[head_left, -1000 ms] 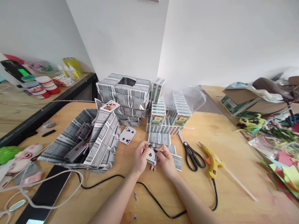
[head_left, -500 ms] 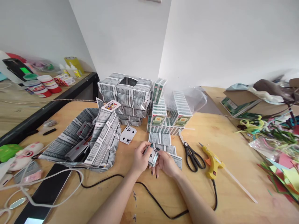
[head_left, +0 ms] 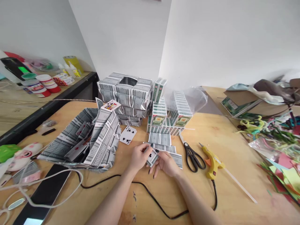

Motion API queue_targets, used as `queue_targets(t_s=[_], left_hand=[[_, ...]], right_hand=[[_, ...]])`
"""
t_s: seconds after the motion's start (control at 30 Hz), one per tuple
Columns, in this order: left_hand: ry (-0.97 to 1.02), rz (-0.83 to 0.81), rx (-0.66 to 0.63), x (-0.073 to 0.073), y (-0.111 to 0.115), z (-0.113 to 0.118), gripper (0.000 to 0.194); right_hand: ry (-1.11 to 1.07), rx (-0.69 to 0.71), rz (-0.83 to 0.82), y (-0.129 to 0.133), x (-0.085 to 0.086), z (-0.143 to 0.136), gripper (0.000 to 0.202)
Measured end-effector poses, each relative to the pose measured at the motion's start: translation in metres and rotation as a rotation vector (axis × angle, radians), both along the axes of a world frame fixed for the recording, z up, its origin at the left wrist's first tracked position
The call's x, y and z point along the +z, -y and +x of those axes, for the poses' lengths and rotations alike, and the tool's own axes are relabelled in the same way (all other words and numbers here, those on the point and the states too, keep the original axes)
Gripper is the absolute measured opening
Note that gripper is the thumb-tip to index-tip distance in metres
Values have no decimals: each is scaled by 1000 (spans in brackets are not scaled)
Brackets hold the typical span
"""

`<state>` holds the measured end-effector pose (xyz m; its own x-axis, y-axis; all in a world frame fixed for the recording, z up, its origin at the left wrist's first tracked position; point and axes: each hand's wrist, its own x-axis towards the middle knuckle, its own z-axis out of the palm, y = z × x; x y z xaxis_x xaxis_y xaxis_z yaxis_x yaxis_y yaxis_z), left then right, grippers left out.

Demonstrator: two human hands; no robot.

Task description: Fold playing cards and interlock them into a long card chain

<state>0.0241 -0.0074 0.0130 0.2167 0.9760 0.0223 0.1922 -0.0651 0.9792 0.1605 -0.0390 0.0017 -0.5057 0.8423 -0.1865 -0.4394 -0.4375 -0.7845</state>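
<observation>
A folded playing card (head_left: 152, 158) with club marks is held between my two hands, low over the table. My left hand (head_left: 140, 154) pinches its left upper edge. My right hand (head_left: 167, 163) grips the right side with thumb and finger, the other fingers curled beneath. Just beyond my hands lie grey-patterned cards (head_left: 160, 138), face down in short rows. A four of clubs (head_left: 127, 135) rests face up to their left. Right of my right hand are black-handled scissors (head_left: 193, 157) and a yellow glue gun (head_left: 213, 162).
A basket made of folded cards (head_left: 103, 137) stands at left, loose cards inside. Behind it sits a larger card-built box (head_left: 126, 93). Green-and-white card boxes (head_left: 180, 109) are stacked at the back. A black cable (head_left: 150, 192) crosses under my forearms. Coloured scraps (head_left: 284, 168) lie far right.
My fingers have shifted slightly on the folded card, and it now sits at a different tilt. Both hands have moved a little to the left. The surrounding things stay put.
</observation>
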Motion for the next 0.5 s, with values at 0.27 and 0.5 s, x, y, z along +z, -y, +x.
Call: queue_targets(t_s=[0.27, 0.5], left_hand=[[7, 40, -64, 1, 0, -2, 23], [139, -69, -123, -1, -2, -4, 27]], right_hand=[[56, 85, 3, 0, 2, 3, 39], [220, -43, 109, 1, 3, -1, 38]])
